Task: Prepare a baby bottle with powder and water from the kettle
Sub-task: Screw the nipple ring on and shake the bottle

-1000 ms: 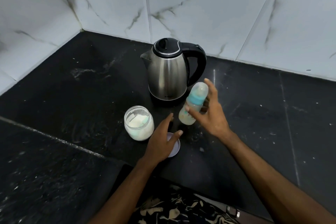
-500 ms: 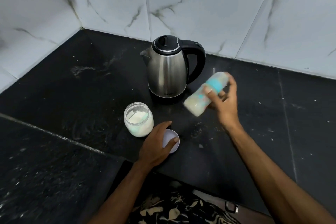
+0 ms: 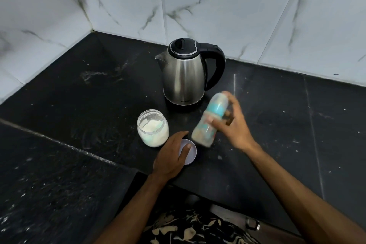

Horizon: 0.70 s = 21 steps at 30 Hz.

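On the black stone desk, in the corner under the white marble-pattern wall tiles, all the things of the task stand close together. The biggest is the steel kettle. It stands upright on its base near the back wall, its black lid is closed and its handle points to the right. I judge from this that the pouring of water is already finished, because nobody touches the kettle.

In front of it and to the left stands the powder jar. It is open and white powder shows inside. Its lid lies flat on the desk just beside it, to the right. The left hand rests on this lid with straight fingers, one fingertip on its top, not closed around it.

The baby bottle is in the air, between the kettle and the lid, tilted with its top up and to the right. It has its teal ring and cap on, and a pale milky content shows in the lower part. The right hand grips it around the middle. The bottle looks blurred, so I think it is being shaken to mix.

So powder and water seem to be in, and the bottle is closed. What is left, in my judgement, is to finish the mixing, put the bottle down and close the jar again.
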Each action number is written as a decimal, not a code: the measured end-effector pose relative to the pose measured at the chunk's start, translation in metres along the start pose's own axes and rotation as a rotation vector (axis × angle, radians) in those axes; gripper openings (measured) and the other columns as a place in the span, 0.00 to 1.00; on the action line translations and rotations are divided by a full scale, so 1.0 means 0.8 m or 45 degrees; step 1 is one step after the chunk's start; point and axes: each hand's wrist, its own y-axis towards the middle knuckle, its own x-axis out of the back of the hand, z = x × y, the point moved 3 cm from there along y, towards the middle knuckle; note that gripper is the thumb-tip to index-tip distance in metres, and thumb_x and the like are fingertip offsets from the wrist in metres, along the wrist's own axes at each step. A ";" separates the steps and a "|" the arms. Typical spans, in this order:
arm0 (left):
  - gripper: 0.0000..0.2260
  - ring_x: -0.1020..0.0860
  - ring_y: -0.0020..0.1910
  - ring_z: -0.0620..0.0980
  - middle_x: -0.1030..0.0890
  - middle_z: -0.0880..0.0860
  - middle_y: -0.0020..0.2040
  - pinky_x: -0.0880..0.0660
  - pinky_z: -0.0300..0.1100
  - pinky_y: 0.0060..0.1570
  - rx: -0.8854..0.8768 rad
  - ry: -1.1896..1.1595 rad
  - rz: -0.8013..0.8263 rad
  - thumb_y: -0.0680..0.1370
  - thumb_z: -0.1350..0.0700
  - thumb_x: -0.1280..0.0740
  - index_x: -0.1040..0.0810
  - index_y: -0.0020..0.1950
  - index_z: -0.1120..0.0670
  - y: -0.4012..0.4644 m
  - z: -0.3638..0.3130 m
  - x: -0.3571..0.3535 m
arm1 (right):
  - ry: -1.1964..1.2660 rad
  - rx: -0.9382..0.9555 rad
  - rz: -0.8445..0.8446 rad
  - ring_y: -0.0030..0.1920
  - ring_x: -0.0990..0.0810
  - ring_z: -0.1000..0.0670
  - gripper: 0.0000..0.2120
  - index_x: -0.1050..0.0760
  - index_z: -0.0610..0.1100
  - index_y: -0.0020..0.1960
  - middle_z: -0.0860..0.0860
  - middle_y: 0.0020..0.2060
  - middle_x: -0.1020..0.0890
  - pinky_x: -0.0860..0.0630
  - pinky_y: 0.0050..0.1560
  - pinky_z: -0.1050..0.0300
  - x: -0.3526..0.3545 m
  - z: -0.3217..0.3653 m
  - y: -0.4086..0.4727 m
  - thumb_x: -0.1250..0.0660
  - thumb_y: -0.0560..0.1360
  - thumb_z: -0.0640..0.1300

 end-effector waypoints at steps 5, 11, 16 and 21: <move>0.21 0.29 0.64 0.42 0.25 0.47 0.66 0.38 0.28 0.65 -0.026 0.014 -0.010 0.81 0.44 0.43 0.29 0.69 0.53 -0.001 0.000 -0.001 | 0.214 0.035 -0.248 0.52 0.17 0.49 0.37 0.40 0.52 0.72 0.43 0.58 0.22 0.18 0.46 0.50 0.018 0.018 0.013 0.26 0.70 0.36; 0.21 0.27 0.64 0.43 0.25 0.47 0.66 0.34 0.34 0.66 -0.005 0.007 0.018 0.81 0.43 0.43 0.29 0.69 0.52 0.001 0.007 -0.005 | 0.027 -0.052 0.102 0.52 0.16 0.47 0.39 0.40 0.53 0.73 0.44 0.57 0.22 0.18 0.45 0.54 -0.008 0.010 -0.010 0.26 0.69 0.36; 0.22 0.30 0.63 0.38 0.26 0.45 0.65 0.40 0.26 0.65 -0.029 0.014 -0.029 0.81 0.43 0.44 0.28 0.69 0.53 -0.001 0.002 -0.002 | 0.390 -0.009 -0.324 0.51 0.17 0.48 0.36 0.40 0.53 0.73 0.43 0.55 0.21 0.18 0.45 0.50 0.008 0.022 0.008 0.26 0.72 0.38; 0.22 0.28 0.63 0.41 0.25 0.46 0.66 0.34 0.34 0.64 -0.020 -0.008 0.017 0.81 0.42 0.44 0.29 0.69 0.52 0.001 0.006 -0.003 | 0.084 -0.066 0.131 0.54 0.17 0.45 0.40 0.41 0.53 0.73 0.43 0.59 0.23 0.18 0.46 0.53 -0.018 0.013 -0.017 0.25 0.67 0.40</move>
